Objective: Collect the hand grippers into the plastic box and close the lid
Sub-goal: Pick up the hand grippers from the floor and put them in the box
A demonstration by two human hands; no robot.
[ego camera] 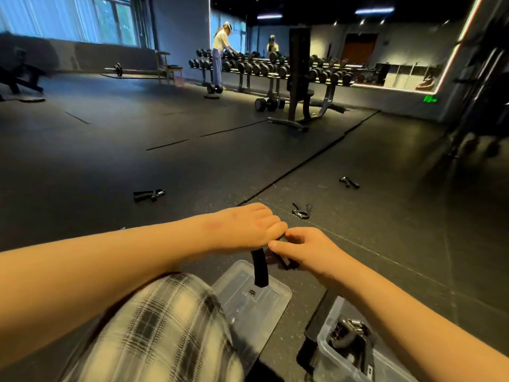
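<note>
Hand gripper [260, 268] gripped by left hand [248, 227], right hand [305, 249], above lid [248, 312]

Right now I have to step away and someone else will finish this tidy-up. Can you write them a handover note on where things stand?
Left hand grips the top of a hand gripper. Right hand pinches its other handle.
The lid lies off on the floor. The plastic box stands open beside it at lower right, with some grippers already inside.
Loose on the floor: near-left gripper, middle gripper, far-right gripper.
Left to do: drop in the held one, fetch those three, close the lid.
</note>
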